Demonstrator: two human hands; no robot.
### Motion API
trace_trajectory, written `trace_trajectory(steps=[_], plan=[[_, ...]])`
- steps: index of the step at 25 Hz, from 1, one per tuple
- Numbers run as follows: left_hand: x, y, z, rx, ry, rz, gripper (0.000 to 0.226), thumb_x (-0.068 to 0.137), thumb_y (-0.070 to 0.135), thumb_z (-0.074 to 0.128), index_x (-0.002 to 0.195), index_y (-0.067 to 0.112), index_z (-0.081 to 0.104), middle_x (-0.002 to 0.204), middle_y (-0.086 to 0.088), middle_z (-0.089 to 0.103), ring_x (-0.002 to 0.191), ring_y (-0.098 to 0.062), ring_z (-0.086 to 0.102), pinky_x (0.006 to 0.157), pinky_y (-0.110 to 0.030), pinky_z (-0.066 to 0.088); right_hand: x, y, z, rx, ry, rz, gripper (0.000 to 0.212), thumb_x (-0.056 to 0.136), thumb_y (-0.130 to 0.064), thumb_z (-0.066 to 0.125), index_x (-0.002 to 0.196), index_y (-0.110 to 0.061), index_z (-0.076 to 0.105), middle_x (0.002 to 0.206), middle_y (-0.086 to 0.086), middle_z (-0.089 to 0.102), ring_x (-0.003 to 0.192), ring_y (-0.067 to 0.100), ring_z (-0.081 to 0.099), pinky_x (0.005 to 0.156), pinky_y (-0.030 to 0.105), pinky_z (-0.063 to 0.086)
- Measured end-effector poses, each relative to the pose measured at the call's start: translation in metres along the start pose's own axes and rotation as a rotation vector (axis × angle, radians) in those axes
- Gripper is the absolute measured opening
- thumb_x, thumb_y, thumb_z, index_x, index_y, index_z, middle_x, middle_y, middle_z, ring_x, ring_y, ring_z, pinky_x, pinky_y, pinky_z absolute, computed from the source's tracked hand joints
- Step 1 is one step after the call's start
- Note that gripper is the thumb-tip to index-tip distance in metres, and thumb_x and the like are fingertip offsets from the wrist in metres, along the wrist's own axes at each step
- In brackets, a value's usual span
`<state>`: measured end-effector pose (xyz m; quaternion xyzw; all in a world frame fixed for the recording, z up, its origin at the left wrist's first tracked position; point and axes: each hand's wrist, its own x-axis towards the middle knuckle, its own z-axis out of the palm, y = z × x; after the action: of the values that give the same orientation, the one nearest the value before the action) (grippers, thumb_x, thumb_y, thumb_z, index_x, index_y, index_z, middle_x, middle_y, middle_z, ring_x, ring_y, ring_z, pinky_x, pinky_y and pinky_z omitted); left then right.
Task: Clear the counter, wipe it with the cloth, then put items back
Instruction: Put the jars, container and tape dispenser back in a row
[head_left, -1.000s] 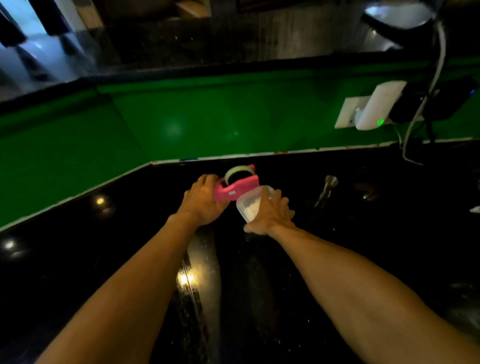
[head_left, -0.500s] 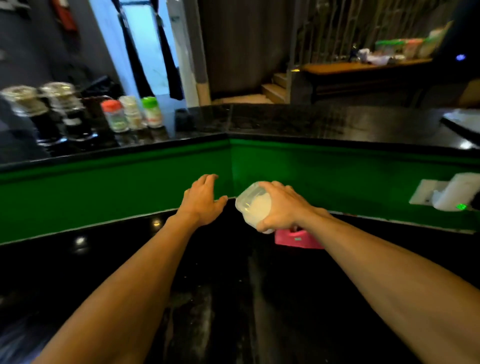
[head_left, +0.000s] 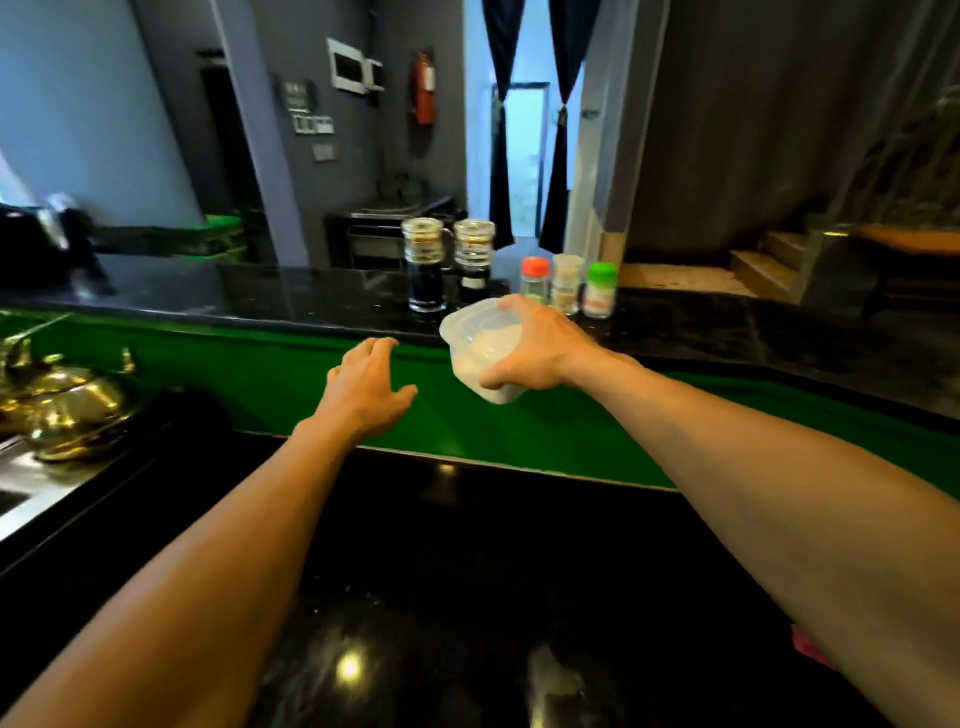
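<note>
My right hand (head_left: 535, 353) grips the plastic tub (head_left: 480, 345) of white stuff, tilted in mid-air by the spice jars (head_left: 566, 283). My left hand (head_left: 363, 389) hangs open, empty. I reckon a loose one-handed hold could knock those jars or drop the tub onto the bench (head_left: 467, 571).

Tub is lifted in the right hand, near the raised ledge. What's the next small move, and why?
Probably ease the tub forward onto the raised ledge, left of the glass jars. The right hand grips it in the air beside that ledge, and the lower counter has to be cleared; the left hand is open and empty.
</note>
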<state>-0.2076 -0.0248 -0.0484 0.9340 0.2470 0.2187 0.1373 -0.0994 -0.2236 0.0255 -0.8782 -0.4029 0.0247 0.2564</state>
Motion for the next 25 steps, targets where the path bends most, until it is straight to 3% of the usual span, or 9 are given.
trace_trajectory(steps=[6, 9, 13, 18, 22, 25], plan=[[0.061, -0.081, -0.021, 0.083, 0.001, -0.165, 0.075, 0.084, 0.040, 0.067, 0.145, 0.015, 0.032, 0.152, -0.008, 0.033, 0.140, -0.028, 0.030, 0.110, -0.052, 0.031, 0.099, -0.081, 0.037, -0.005, -0.060, -0.161, 0.093, 0.058, -0.043, 0.078, 0.140, -0.026, 0.036, 0.119, -0.002, 0.047, 0.105, 0.022, 0.051, 0.088, 0.040, 0.051], [0.092, -0.109, -0.019, 0.098, -0.012, -0.182, 0.079, 0.085, 0.041, 0.067, 0.148, 0.015, 0.027, 0.156, -0.007, 0.027, 0.143, -0.026, 0.025, 0.113, -0.052, 0.028, 0.157, -0.105, 0.057, -0.026, -0.082, -0.225, 0.095, 0.055, -0.045, 0.077, 0.139, -0.024, 0.038, 0.126, 0.001, 0.050, 0.111, 0.023, 0.052, 0.088, 0.041, 0.052], [0.117, -0.140, -0.009, 0.149, -0.077, -0.185, 0.084, 0.087, 0.040, 0.064, 0.153, 0.015, 0.017, 0.162, -0.004, 0.011, 0.149, -0.021, 0.006, 0.118, -0.049, 0.015, 0.219, -0.118, 0.075, -0.064, -0.129, -0.250, 0.091, 0.060, -0.040, 0.079, 0.141, -0.024, 0.040, 0.132, 0.002, 0.048, 0.113, 0.022, 0.051, 0.090, 0.042, 0.052], [0.132, -0.162, 0.007, 0.093, -0.019, -0.136, 0.084, 0.084, 0.037, 0.068, 0.152, 0.018, 0.022, 0.161, 0.001, 0.015, 0.149, -0.015, 0.002, 0.119, -0.052, 0.010, 0.260, -0.111, 0.089, -0.031, -0.161, -0.269, 0.080, 0.068, -0.033, 0.076, 0.141, -0.022, 0.045, 0.132, 0.003, 0.049, 0.116, 0.023, 0.051, 0.095, 0.040, 0.050], [0.131, -0.167, 0.009, 0.114, -0.019, -0.098, 0.087, 0.083, 0.036, 0.069, 0.153, 0.019, 0.021, 0.161, 0.003, 0.015, 0.149, -0.014, 0.002, 0.118, -0.053, 0.010, 0.267, -0.112, 0.103, -0.281, -0.130, -0.381, 0.071, 0.077, -0.034, 0.061, 0.144, -0.027, 0.040, 0.132, 0.004, 0.053, 0.122, 0.026, 0.050, 0.101, 0.044, 0.044], [0.131, -0.156, 0.005, 0.132, -0.077, -0.138, 0.091, 0.083, 0.038, 0.068, 0.153, 0.016, 0.015, 0.162, 0.001, 0.008, 0.149, -0.015, -0.003, 0.118, -0.053, 0.008, 0.267, -0.114, 0.114, -0.353, -0.030, -0.412, 0.062, 0.082, -0.045, 0.058, 0.139, -0.028, 0.042, 0.127, 0.004, 0.055, 0.121, 0.026, 0.050, 0.094, 0.041, 0.045]])
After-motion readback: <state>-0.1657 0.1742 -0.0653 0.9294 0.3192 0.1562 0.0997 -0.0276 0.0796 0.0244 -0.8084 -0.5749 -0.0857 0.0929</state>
